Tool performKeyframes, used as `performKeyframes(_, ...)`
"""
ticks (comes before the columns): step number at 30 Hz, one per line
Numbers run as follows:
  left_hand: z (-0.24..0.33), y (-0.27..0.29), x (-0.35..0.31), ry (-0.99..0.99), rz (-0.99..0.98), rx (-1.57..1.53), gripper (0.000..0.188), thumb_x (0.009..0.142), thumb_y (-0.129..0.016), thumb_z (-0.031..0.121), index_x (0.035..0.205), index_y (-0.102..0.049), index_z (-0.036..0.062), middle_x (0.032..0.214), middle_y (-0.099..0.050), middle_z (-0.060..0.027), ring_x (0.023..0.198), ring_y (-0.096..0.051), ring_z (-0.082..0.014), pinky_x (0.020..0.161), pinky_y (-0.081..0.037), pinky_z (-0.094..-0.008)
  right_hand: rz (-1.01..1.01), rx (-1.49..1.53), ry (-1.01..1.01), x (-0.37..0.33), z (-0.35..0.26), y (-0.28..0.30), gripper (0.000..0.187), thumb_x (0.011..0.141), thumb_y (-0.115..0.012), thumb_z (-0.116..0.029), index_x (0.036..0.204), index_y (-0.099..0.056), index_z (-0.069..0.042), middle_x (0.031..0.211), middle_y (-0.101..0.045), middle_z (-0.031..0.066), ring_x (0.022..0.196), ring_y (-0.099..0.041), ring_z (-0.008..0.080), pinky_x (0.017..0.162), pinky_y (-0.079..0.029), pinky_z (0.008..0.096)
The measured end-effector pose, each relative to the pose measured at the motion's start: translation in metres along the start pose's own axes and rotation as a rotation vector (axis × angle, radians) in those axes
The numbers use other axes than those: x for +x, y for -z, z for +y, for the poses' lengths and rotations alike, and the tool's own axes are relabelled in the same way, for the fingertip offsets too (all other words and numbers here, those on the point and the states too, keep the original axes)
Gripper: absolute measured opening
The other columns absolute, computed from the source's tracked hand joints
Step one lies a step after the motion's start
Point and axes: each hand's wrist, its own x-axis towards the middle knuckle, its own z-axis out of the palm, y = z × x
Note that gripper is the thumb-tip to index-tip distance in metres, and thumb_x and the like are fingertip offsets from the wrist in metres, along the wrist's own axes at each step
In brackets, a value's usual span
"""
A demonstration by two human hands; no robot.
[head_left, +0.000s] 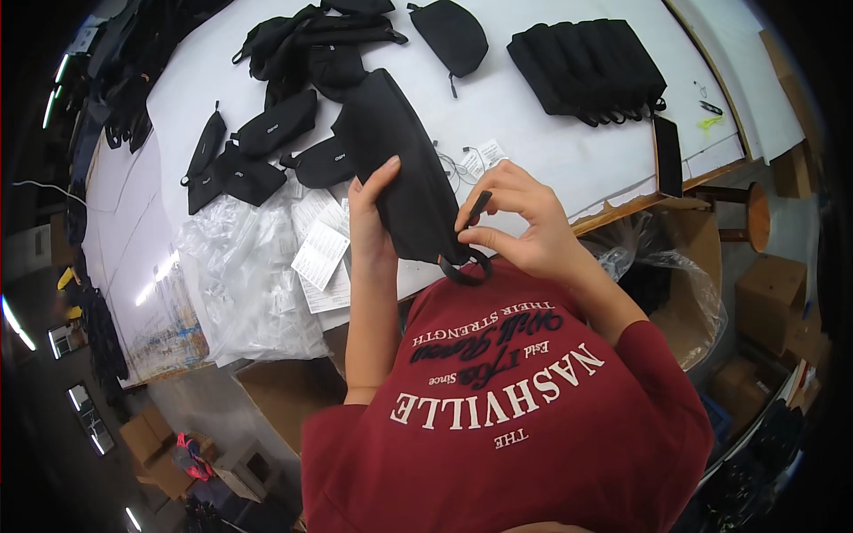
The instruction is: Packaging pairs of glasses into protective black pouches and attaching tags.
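Your left hand (371,209) grips a black pouch (400,164). Your right hand (515,222) pinches its strap (475,210). More pouches (267,147) lie at 10 o'clock on the table (533,133).

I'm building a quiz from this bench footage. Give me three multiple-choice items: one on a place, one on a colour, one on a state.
1. Where is the row of stacked black pouches?
A. far right of the table
B. on the floor
C. in a box

2. What colour is the held pouch?
A. red
B. black
C. white

3. How is that pouch held?
A. lying flat on the table
B. by one hand
C. by both hands

Answers: 1 A, it sits on the white table; 2 B, plainly black; 3 C, left hand grips its side, right hand pinches its strap.
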Motion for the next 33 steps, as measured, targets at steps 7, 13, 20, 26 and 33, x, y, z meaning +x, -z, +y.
performKeyframes(7, 0.002, 0.002, 0.007, -0.142, 0.198, 0.005, 0.026, 0.09, -0.054, 0.014, 0.11, -0.059, -0.0012, 0.105, -0.066, -0.011, 0.091, -0.065, -0.0211, 0.081, -0.053, -0.0329, 0.089, -0.027, -0.018, 0.004, -0.002, 0.007, 0.021, 0.074, -0.073, -0.011, 0.093, -0.064, -0.007, 0.096, -0.058, 0.005, 0.08, -0.051, 0.0186, 0.068, -0.044, 0.0293)
performKeyframes(13, -0.011, -0.014, -0.016, -0.094, 0.124, -0.291, 0.033, 0.095, -0.049, 0.022, 0.12, -0.051, -0.0002, 0.119, -0.059, -0.0103, 0.111, -0.056, -0.0221, 0.094, -0.046, -0.0359, 0.122, -0.265, -0.049, -0.004, -0.001, -0.022, 0.046, 0.072, -0.076, -0.014, 0.115, -0.059, -0.012, 0.124, -0.055, 0.0083, 0.1, -0.06, 0.0262, 0.076, -0.05, 0.0321)
performKeyframes(20, -0.031, -0.002, -0.028, -0.229, 0.136, -0.055, 0.039, 0.094, -0.053, 0.018, 0.129, -0.043, 0.0032, 0.125, -0.053, -0.0098, 0.114, -0.051, -0.0194, 0.097, -0.041, -0.0322, 0.178, 0.006, -0.078, 0.004, 0.024, -0.009, 0.023, 0.075, -0.07, -0.002, 0.097, -0.066, -0.005, 0.114, -0.061, 0.0091, 0.103, -0.059, 0.0228, 0.086, -0.048, 0.033)
performKeyframes(26, -0.003, 0.027, -0.018, -0.482, 0.022, 0.632, 0.024, 0.082, -0.069, 0.002, 0.104, -0.059, -0.0007, 0.109, -0.057, -0.007, 0.096, -0.055, -0.0122, 0.078, -0.046, -0.0222, 0.125, 0.291, -0.244, 0.006, 0.04, 0.01, 0.016, 0.079, -0.066, 0.002, 0.094, -0.066, -0.003, 0.107, -0.063, 0.0077, 0.097, -0.059, 0.0148, 0.083, -0.048, 0.0258)
performKeyframes(33, -0.021, 0.015, -0.01, -0.466, 0.14, 0.561, 0.016, 0.084, -0.067, 0.002, 0.099, -0.062, -0.0009, 0.085, -0.06, -0.0031, 0.067, -0.055, -0.0077, 0.052, -0.045, -0.0217, 0.206, 0.23, -0.45, 0.01, 0.067, 0.026, 0.014, 0.077, -0.071, -0.003, 0.09, -0.066, -0.003, 0.078, -0.063, 0.0001, 0.06, -0.051, 0.0024, 0.054, -0.04, 0.017)
